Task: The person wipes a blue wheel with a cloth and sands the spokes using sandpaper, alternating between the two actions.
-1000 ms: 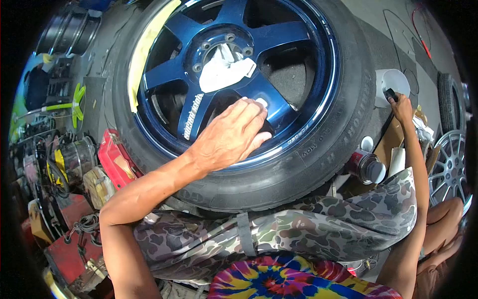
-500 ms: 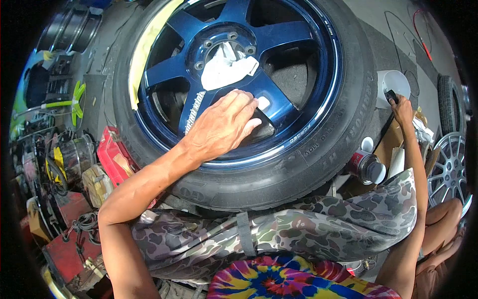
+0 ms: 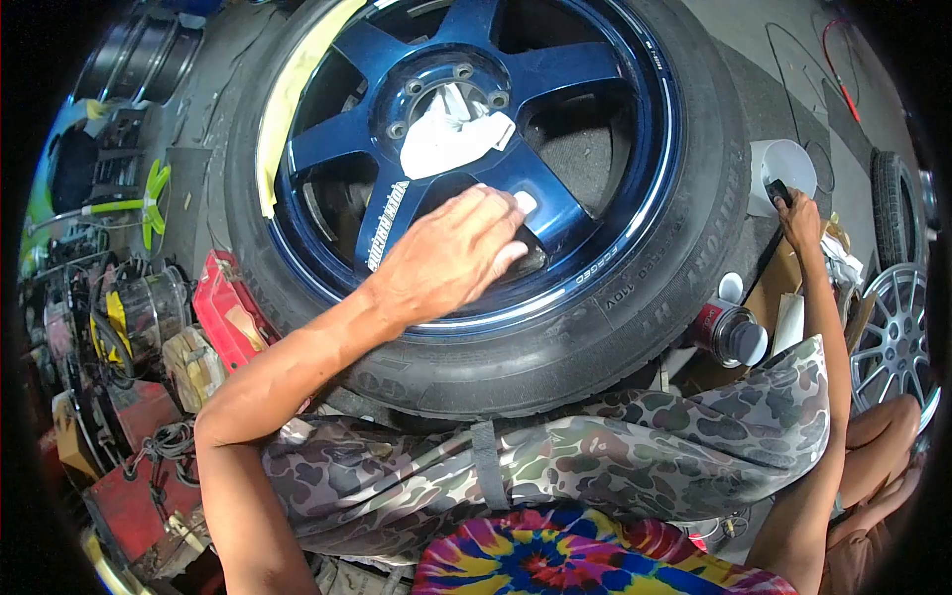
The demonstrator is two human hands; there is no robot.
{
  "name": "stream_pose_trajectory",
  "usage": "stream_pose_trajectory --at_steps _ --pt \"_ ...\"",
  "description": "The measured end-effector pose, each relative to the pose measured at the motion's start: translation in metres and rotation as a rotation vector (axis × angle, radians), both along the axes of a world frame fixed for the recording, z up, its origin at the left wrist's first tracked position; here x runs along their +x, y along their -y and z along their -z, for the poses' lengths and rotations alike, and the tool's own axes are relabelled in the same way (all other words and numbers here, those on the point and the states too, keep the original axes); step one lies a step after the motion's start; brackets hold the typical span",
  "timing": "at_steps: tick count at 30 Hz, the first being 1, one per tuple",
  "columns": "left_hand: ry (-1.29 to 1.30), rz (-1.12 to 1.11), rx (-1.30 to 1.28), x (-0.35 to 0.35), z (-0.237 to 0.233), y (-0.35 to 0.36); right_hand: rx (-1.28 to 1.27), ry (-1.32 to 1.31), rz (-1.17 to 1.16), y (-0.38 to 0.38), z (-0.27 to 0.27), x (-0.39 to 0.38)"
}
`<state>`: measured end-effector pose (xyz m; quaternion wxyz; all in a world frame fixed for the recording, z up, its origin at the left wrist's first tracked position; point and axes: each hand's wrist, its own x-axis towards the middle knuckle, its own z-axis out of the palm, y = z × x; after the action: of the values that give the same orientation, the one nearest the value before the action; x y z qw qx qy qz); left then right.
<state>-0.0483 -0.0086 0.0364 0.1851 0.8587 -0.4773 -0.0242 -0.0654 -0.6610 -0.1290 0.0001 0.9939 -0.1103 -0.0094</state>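
Left hand [image 3: 446,248] is over the wheel's [image 3: 565,71] lower-right spoke [image 3: 543,180], fingers half curled. White bit [image 3: 526,202] at the fingertips; can't tell if it's gripped or only touched. I'd keep finger pressure light and even, follow the spoke face, stay off its edges. Right hand [image 3: 801,220] is closed on a black item [image 3: 776,190] by the cup [image 3: 796,159]; best held steady so nothing tips.

Counts, near to far: 1 can [image 3: 719,330]; 1 wheel, face up, 6 spokes, 4 lug holes [image 3: 415,87] showing; 1 cloth [image 3: 451,147] over hub; 1 yellow strip [image 3: 297,104]; 1 cup; 1 silver rim [image 3: 897,335]; 1 loose tyre [image 3: 892,203].
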Motion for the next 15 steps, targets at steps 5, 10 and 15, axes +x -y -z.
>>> stream_pose_trajectory --at_steps 5,10,15 --pt "-0.018 -0.131 -0.042 0.008 -0.001 -0.009 -0.062 -0.024 -0.013 -0.003 -0.001 -0.001" --pt "-0.664 -0.553 -0.194 -0.002 0.006 -0.002 -0.056 -0.019 -0.021 -0.003 0.000 -0.001" --pt "-1.404 -0.833 -0.411 0.007 0.034 0.006 -0.066 0.036 -0.077 0.001 0.002 -0.002"
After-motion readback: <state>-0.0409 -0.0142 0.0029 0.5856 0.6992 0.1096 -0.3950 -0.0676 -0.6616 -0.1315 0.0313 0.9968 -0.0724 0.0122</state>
